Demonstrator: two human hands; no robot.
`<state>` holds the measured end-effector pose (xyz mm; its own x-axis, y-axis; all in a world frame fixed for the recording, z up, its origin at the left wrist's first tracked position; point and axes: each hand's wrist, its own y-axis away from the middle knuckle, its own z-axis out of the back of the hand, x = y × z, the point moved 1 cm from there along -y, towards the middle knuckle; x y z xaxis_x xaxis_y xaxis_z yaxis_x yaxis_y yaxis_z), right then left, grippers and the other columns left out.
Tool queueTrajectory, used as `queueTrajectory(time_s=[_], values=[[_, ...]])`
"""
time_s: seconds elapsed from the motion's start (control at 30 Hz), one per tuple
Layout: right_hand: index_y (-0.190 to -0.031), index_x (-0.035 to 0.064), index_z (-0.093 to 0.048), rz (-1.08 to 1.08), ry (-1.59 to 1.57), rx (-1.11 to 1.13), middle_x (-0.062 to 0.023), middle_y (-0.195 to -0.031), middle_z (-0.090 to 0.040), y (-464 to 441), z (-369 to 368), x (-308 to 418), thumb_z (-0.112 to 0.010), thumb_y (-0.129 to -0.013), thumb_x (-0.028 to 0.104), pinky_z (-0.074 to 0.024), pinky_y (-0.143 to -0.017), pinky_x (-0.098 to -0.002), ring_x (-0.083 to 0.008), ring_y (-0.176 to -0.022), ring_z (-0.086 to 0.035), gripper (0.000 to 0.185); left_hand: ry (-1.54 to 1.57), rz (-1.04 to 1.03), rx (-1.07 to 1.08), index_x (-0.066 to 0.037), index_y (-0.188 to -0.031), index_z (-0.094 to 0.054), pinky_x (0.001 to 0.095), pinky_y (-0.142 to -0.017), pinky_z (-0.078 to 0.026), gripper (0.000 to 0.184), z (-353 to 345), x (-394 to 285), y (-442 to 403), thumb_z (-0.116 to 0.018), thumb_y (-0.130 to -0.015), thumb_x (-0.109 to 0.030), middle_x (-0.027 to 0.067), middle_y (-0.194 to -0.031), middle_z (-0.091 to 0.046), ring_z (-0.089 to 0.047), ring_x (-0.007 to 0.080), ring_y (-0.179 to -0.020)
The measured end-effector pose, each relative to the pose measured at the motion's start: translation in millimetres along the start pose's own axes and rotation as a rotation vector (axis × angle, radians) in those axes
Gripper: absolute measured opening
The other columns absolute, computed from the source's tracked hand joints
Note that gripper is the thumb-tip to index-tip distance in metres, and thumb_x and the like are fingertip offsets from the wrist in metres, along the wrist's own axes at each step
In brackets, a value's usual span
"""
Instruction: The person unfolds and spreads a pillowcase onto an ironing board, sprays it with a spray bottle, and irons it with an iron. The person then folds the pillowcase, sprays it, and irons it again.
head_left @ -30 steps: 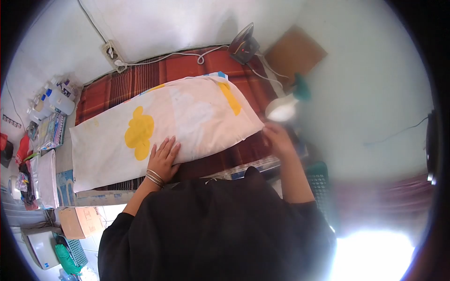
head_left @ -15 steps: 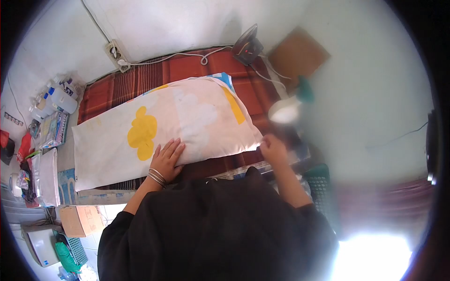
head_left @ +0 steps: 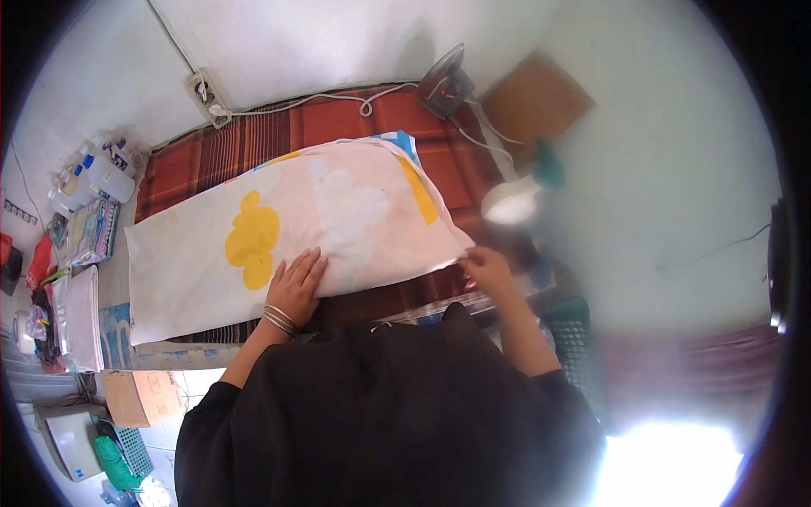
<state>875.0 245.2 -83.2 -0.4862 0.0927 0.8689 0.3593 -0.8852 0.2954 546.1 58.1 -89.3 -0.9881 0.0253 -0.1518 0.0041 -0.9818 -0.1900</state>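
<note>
A folded cloth (head_left: 363,228) with pale pink, white and yellow shapes lies across a red-brown checked cover (head_left: 338,122). My left hand (head_left: 294,286) rests flat on its near edge, fingers stretched out, with bracelets at the wrist. At the cloth's right near corner, my right hand (head_left: 490,272) pinches the edge between thumb and fingers. Beyond the cloth, at the back right, a clothes iron (head_left: 445,89) stands on its heel with a small red light showing. A white spray bottle (head_left: 511,203) with a green head is right of the cloth.
The iron's white cord (head_left: 296,103) runs along the back to a wall socket (head_left: 207,97). White bottles (head_left: 108,179) and stacked packets (head_left: 93,232) line the left end. A green basket (head_left: 570,346) stands right of me; a cardboard box (head_left: 144,397) sits below left.
My right hand has shifted slightly left and down, its fingers now on the cloth's corner edge. My left hand stays flat in place on the cloth.
</note>
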Motion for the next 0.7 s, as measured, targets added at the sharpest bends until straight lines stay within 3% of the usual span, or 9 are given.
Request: queueTrajectory(time_s=[0.13, 0.2, 0.37, 0.43, 0.5, 0.53, 0.6, 0.67, 0.7], values=[[-0.095, 0.0052, -0.065, 0.287, 0.322, -0.132, -0.0122, -0.076, -0.065, 9.8, 28.9, 39.9, -0.063, -0.078, 0.02, -0.0492, -0.06, -0.033, -0.023, -0.061, -0.063, 0.023, 0.023, -0.002, 0.031, -0.016, -0.132, -0.039, 0.0487, -0.1, -0.032, 0.069, 3.8, 1.5, -0.1, -0.06, -0.067, -0.007, 0.0038, -0.139, -0.038, -0.037, 0.0209, -0.128], [-0.093, 0.0058, -0.063, 0.636, 0.557, -0.282, -0.0116, -0.081, -0.064, 9.5, 28.5, 36.3, -0.061, -0.078, 0.017, -0.0487, -0.065, -0.0375, -0.0294, -0.074, -0.062, 0.019, 0.007, -0.018, 0.043, -0.016, -0.132, -0.039, 0.0489, -0.1, -0.032, 0.068, 0.7, 4.0, 0.8, -0.059, -0.067, -0.008, 0.0041, -0.139, -0.038, -0.037, 0.0212, -0.128], [-0.096, 0.006, -0.061, 0.373, 0.758, -0.144, -0.0122, -0.093, -0.062, 3.4, 11.1, -11.2, -0.056, -0.078, 0.011, -0.047, -0.077, -0.0411, -0.0311, -0.088, -0.059, 0.02, -0.11, -0.083, 0.069, -0.015, -0.132, -0.04, 0.0497, -0.101, -0.03, 0.064, 0.3, 4.1, 2.3, -0.06, -0.072, -0.018, 0.0055, -0.14, -0.037, -0.035, 0.0229, -0.129], [-0.102, 0.0056, -0.061, 0.253, 0.758, -0.098, -0.0128, -0.101, -0.062, 0.8, 5.9, -14.0, -0.055, -0.079, 0.009, -0.0472, -0.081, -0.0395, -0.0294, -0.091, -0.06, 0.024, 0.108, -0.057, 0.117, -0.014, -0.132, -0.04, 0.051, -0.101, -0.029, 0.062, 25.1, -2.5, 0.4, -0.059, -0.076, -0.031, 0.0074, -0.14, -0.037, -0.033, 0.0248, -0.13], [-0.097, 0.0091, -0.059, 0.351, 0.556, -0.383, -0.0142, -0.097, -0.06, -4.0, 13.3, -8.5, -0.057, -0.075, 0.012, -0.0453, -0.079, -0.0439, -0.0335, -0.09, -0.058, 0.022, 0.123, -0.077, 0.103, -0.014, -0.132, -0.04, 0.0513, -0.101, -0.029, 0.063, 28.4, 3.5, -2.4, -0.058, -0.077, -0.036, 0.0081, -0.14, -0.036, -0.033, 0.0257, -0.13], [-0.097, 0.0091, -0.059, 0.349, 0.556, -0.39, -0.0142, -0.097, -0.06, -6.3, 12.7, 5.5, -0.057, -0.075, 0.012, -0.0453, -0.079, -0.0439, -0.0335, -0.09, -0.058, 0.022, 0.141, -0.094, 0.079, -0.013, -0.132, -0.04, 0.0517, -0.101, -0.028, 0.064, 28.6, 5.6, -7.0, -0.057, -0.078, -0.041, 0.0089, -0.14, -0.035, -0.032, 0.0266, -0.13], [-0.104, 0.0101, -0.058, 0.653, 0.576, -0.451, -0.0161, -0.106, -0.057, -3.7, -7.7, 36.6, -0.057, -0.074, 0.012, -0.0422, -0.088, -0.0424, -0.033, -0.101, -0.054, 0.031, 0.118, -0.084, 0.057, -0.013, -0.133, -0.039, 0.0525, -0.101, -0.027, 0.064, 25.7, 8.0, -18.4, -0.056, -0.078, -0.042, 0.0093, -0.141, -0.034, -0.031, 0.0271, -0.131], [-0.112, 0.0109, -0.057, 0.816, 0.554, -0.4, -0.0158, -0.112, -0.055, -2.6, -43.8, 51.7, -0.056, -0.076, 0.014, -0.0364, -0.096, -0.0419, -0.0322, -0.11, -0.048, 0.036, 0.094, -0.068, 0.029, -0.013, -0.133, -0.039, 0.0533, -0.102, -0.027, 0.065, 20.3, 6.8, -28.5, -0.055, -0.078, -0.043, 0.0096, -0.141, -0.034, -0.03, 0.0276, -0.131], [-0.123, 0.0091, -0.051, 0.83, 0.668, -0.219, -0.0147, -0.13, -0.044, -14.8, -55.7, 32.2, -0.051, -0.081, 0.017, -0.0317, -0.102, -0.0431, -0.032, -0.123, -0.039, 0.043, 0.032, -0.038, 0.052, -0.013, -0.134, -0.038, 0.054, -0.102, -0.026, 0.065, 16.7, 5.1, -34.5, -0.054, -0.079, -0.044, 0.0097, -0.142, -0.032, -0.029, 0.0281, -0.132]])
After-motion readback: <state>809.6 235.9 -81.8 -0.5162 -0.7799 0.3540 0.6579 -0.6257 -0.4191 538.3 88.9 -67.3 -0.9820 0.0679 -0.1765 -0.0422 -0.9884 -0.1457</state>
